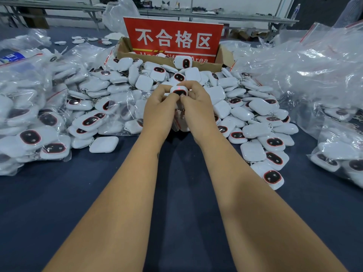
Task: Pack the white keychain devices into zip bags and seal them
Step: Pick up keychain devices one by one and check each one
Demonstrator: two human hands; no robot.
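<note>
Head view: both hands' fingers (pixel 169 98) pinch one keychain device (pixel 178 91) (dark face toward camera).

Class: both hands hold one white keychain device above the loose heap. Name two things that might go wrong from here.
1. The held device, pinched between the left hand and right hand, might slip into the loose pile and be lost among look-alikes.
2. The cardboard reject box sits right behind the heap, so good and rejected units might mix.
</note>
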